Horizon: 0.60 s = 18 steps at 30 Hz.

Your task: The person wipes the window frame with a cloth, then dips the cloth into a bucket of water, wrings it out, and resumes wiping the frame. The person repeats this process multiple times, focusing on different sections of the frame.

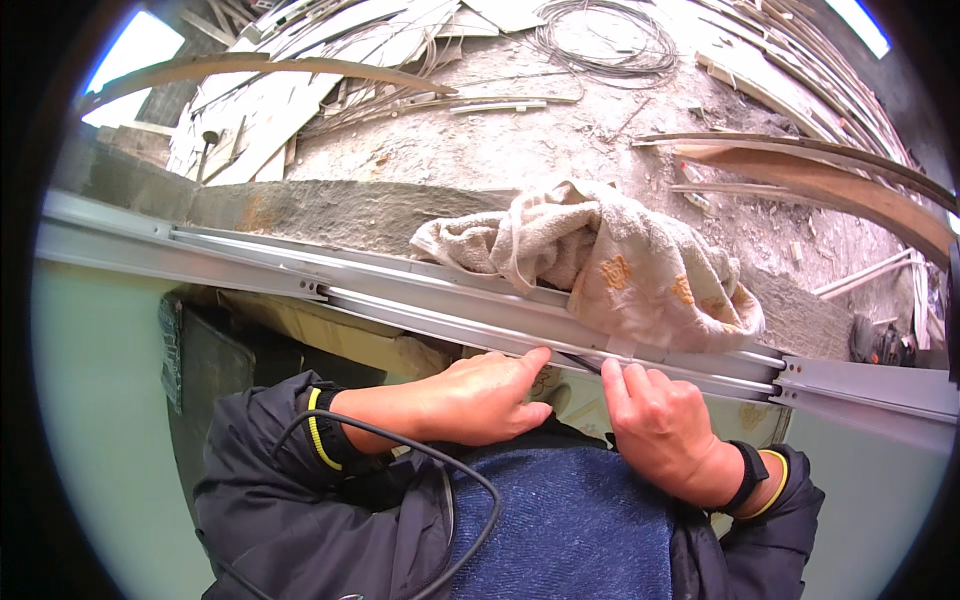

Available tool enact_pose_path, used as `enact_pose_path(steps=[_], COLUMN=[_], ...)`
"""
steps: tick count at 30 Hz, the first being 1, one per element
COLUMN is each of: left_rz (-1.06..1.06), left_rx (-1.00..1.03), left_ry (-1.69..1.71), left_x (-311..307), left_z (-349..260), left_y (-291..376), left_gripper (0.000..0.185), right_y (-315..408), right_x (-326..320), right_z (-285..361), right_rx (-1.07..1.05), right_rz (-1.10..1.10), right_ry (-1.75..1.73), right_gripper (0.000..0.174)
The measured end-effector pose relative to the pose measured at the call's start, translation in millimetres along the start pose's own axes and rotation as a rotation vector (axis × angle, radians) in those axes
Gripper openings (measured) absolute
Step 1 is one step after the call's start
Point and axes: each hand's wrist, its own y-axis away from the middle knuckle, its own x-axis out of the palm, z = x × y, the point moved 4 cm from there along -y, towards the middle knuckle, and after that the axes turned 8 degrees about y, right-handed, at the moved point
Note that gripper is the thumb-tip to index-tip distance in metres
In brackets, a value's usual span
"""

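Note:
A metal window frame with sliding tracks [450, 300] crosses in front of me. My left hand [487, 397] rests at the near track, its thumb and index finger apart. Close to its right, my right hand [660, 420] has curled fingers on a short dark strip or tool [581, 363] lying along the near track; its kind cannot be told. A beige terry towel [637, 277] with orange marks is draped over the frame just beyond my right hand. A black cable [472, 472] loops from my left sleeve down over my jacket.
Beyond the frame runs a rough concrete ledge [330, 210]. On the debris-strewn ground lie a coil of wire [607, 37], pale boards [255, 135] and long strips [810, 75]. Curved wooden pieces [847, 180] stand at the right. A cardboard edge [337, 330] shows below the frame.

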Motion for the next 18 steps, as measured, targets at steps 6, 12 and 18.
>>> enact_pose_path(steps=[6,12,18], left_rz=[0.086,0.126,0.163], left_rx=[-0.072,-0.138,-0.147], left_ry=[0.139,0.173,0.213], left_x=[-5.2,-5.8,-5.2], left_z=[-4.7,-10.0,-10.6], left_y=[-0.1,0.0,-3.0], left_gripper=[0.062,0.064,0.067], right_y=[-0.2,1.2,-2.4], right_x=[-1.9,-2.7,-1.1], right_z=[-11.0,-8.7,-5.1], right_rx=[-0.045,-0.035,-0.028], right_rz=[-0.039,-0.032,-0.065], right_ry=[-0.069,-0.025,-0.025], right_gripper=[0.022,0.018,0.014])
